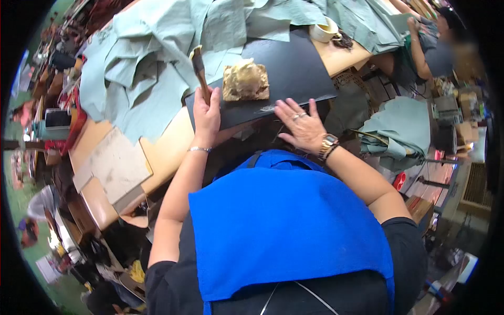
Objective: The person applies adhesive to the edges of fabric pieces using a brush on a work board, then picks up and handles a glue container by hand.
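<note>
My left hand point(207, 116) is closed around the handle of a brown brush point(198, 68), which points up and has a pale, crusted tip. Just right of it, on a black sheet point(286, 60), sits a square tan block point(245, 82) with a yellowish, glue-like lump on top. My right hand point(302, 126) holds nothing; its fingers are spread over the sheet's near edge. Whether the fingertips touch the sheet I cannot tell. Pale whitish marks show on the edge beside them.
Grey-green leather-like pieces point(152, 37) lie heaped across the table's far and left side. A cream cup point(324, 30) stands at the back right. Flat boards point(115, 165) lie at the left. More green pieces point(399, 128) hang at the right, where another person point(430, 52) sits.
</note>
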`<state>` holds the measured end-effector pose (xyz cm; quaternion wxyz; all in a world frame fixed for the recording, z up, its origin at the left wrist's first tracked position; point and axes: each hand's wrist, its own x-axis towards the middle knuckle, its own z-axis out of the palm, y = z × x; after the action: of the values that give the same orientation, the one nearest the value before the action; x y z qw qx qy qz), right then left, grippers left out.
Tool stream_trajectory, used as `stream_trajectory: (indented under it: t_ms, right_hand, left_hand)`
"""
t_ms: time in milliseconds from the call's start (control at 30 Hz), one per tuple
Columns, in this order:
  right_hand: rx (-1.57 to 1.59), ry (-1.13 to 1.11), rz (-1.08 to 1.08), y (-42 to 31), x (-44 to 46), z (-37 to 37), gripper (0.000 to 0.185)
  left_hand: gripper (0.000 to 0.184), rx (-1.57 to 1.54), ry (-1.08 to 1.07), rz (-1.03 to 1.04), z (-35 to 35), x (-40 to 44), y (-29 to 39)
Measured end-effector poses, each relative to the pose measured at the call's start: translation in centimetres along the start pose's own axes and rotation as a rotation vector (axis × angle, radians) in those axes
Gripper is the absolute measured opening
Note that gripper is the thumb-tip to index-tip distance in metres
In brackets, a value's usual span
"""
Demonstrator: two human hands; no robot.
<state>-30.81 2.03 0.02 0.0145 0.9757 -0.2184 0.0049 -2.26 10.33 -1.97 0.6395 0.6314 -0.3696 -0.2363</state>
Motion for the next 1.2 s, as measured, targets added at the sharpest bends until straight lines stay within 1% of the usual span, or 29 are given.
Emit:
stream_trajectory:
  t_ms: [100, 167, 233, 267, 300, 367, 433, 467, 500, 567, 600, 633, 700, 733, 767, 833, 900, 933, 967, 1033, 1100, 1133, 1200]
  right_hand:
    - [0.111, 0.016, 0.136, 0.6, -1.0, -1.8, 0.078]
    - [0.063, 0.095, -0.095, -1.0, 1.0, -1.1, 0.078]
    - [0.202, 0.025, -0.163, -3.3, 3.4, 0.1, 0.075]
    - [0.197, 0.041, -0.161, -3.3, 3.4, 0.7, 0.075]
    - [0.193, 0.057, -0.155, -3.2, 3.3, 0.9, 0.075]
    - [0.144, -0.088, -0.004, -1.2, 1.6, -1.3, 0.076]
    - [0.034, -0.067, 0.183, 1.7, -0.7, -1.8, 0.076]
    - [-0.037, -0.013, 0.252, 2.6, -1.8, -1.6, 0.077]
    - [-0.031, 0.003, 0.318, 2.7, -2.2, -1.7, 0.079]
    - [0.059, -0.045, 0.208, 0.9, -0.7, -3.4, 0.078]
    - [0.089, 0.019, 0.034, -0.1, 0.1, -2.0, 0.075]
    - [0.154, 0.061, -0.078, -1.2, 0.9, -0.1, 0.071]
    - [0.186, 0.079, -0.099, -1.9, 1.6, 1.1, 0.072]
    - [0.15, 0.038, -0.056, -1.2, 0.9, 0.8, 0.072]
    - [0.112, -0.007, 0.046, -0.2, -0.3, 0.3, 0.073]
    - [0.054, -0.151, 0.319, 2.7, -2.8, -3.0, 0.075]
    - [-0.033, -0.06, 0.51, 5.2, -4.6, -3.1, 0.077]
    - [-0.021, 0.025, 0.516, 5.3, -4.7, -3.0, 0.075]
    - [0.009, 0.025, 0.387, 5.0, -4.2, -2.5, 0.075]
    - [0.068, 0.02, 0.135, 1.9, -1.4, -3.8, 0.075]
    - [0.206, 0.196, -0.056, -0.5, 0.5, 1.0, 0.07]
    - [0.242, 0.167, -0.025, -0.9, 0.7, 1.0, 0.071]
    - [0.156, 0.033, 0.165, 1.1, -0.9, -0.8, 0.073]
  left_hand:
    - [0.018, -0.047, 0.009, -0.042, 0.4, -0.3, 1.0]
    - [0.015, -0.07, -0.018, -0.032, 0.0, -0.1, 0.8]
    - [0.014, -0.109, -0.023, -0.028, 0.3, -0.1, 0.5]
    - [0.013, -0.122, -0.025, -0.05, 0.5, -0.3, 1.5]
    - [0.015, -0.089, -0.032, -0.03, 0.4, -0.3, 1.2]
    - [0.016, -0.104, -0.026, -0.034, 0.6, -0.4, 2.0]
    - [0.017, -0.121, -0.05, -0.038, 0.4, -0.2, 1.4]
    - [0.017, -0.121, -0.052, -0.031, 0.4, -0.1, 1.3]
    - [0.017, -0.118, -0.05, -0.024, 0.4, 0.0, 1.3]
    - [0.017, -0.119, -0.05, -0.037, 0.3, 0.0, 1.8]
    - [0.017, -0.117, -0.052, -0.04, 0.3, -0.1, 1.8]
    - [0.017, -0.118, -0.055, -0.045, 0.4, -0.1, 1.8]
    - [0.016, -0.142, -0.072, -0.032, 0.4, -0.1, 1.4]
    - [0.016, -0.145, -0.075, -0.04, 0.3, -0.1, 1.5]
    - [0.015, -0.148, -0.073, -0.052, 0.3, -0.1, 1.6]
    - [0.015, -0.139, -0.064, -0.069, 0.5, -0.1, 2.1]
    - [0.014, -0.154, -0.061, -0.069, 0.6, -0.1, 2.0]
    - [0.014, -0.135, -0.062, -0.064, 0.5, -0.1, 2.0]
    - [0.014, -0.116, -0.066, -0.056, 0.5, 0.0, 2.0]
    - [0.014, -0.11, -0.081, -0.055, 0.5, -0.1, 1.8]
    - [0.015, -0.137, -0.099, -0.06, 0.4, -0.1, 1.5]
    - [0.015, -0.092, -0.095, -0.061, 0.3, 0.0, 1.5]
    - [0.015, -0.087, -0.095, -0.055, 0.4, -0.1, 1.6]
